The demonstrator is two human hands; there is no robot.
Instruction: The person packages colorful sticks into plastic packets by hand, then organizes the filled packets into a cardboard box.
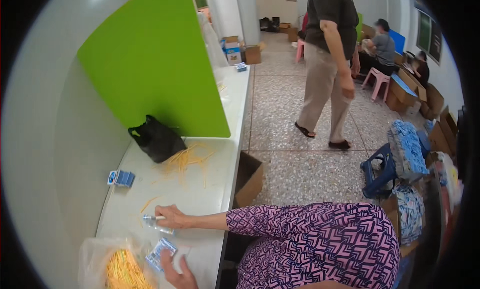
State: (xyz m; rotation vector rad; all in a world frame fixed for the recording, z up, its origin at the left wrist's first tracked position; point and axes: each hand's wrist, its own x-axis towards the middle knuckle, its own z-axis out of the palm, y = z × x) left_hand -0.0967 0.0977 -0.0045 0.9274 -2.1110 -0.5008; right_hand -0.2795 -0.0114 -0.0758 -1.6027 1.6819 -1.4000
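Observation:
My right hand (172, 217) is closed around a small white stick-like thing (160, 217) above the white table. Just beyond its fingers is a small blue-and-white piece, with clear plastic under it; what these are I cannot make out. My left hand (176, 275) is nearer the lower edge, its thumb and fingers apart. Its fingertips reach the edge of a flat blue-and-white bundle of small packets (161, 254) on the table. Left of that hand, a clear plastic bag (92, 256) holds many thin yellow strips (125, 271).
Loose yellow strips (187, 159) lie beside a black plastic bag (157, 139) by a green divider (160, 64). Blue-and-white boxes (121, 178) sit near the wall. A person (330, 59) stands in the aisle. A blue stool (380, 171) and heaped blue packets (410, 146) are at right.

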